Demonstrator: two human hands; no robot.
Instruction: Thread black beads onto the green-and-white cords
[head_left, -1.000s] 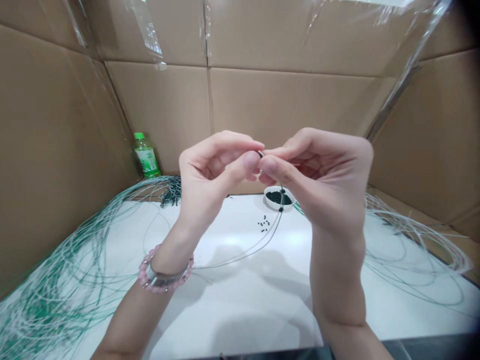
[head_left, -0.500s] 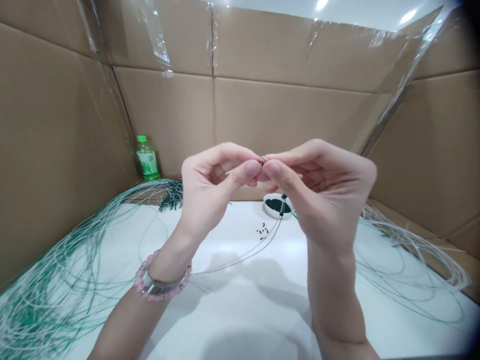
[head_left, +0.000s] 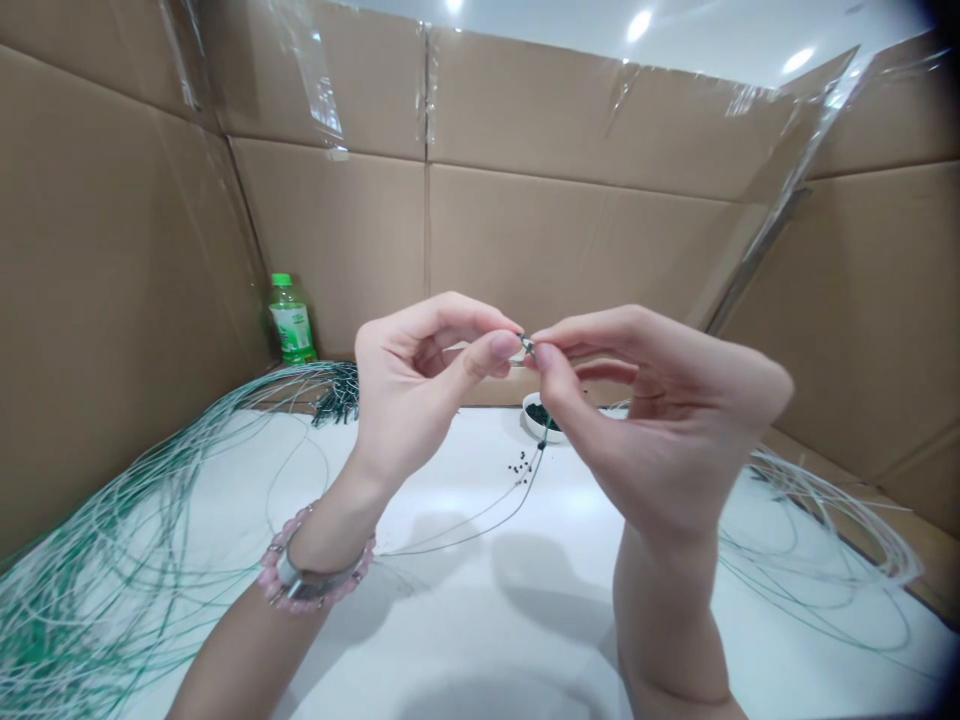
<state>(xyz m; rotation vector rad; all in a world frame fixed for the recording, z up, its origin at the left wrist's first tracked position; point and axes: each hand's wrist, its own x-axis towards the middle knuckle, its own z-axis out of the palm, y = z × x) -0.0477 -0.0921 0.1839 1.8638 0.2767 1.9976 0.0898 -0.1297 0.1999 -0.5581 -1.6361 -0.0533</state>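
Observation:
My left hand and my right hand are raised close together over the table, thumbs pinched against forefingers. Between their fingertips is a small dark piece with thin wire ends; both hands pinch it, and its details are too small to tell. Thin green and white wires with a black bit on them hang below my right hand and curve left over the tabletop. Behind my right hand's thumb stands a white bowl of small black pieces, partly hidden. Several black bits lie before it.
Green and white wires lie in a big tangle on the left, with dark ends at the back. More wires loop on the right. A green bottle stands at the back left. Cardboard walls surround the white table.
My right hand has shifted slightly right and down, its fingertips now a little apart from my left hand's. More of the dark piece shows between them. The hanging wires have moved left.

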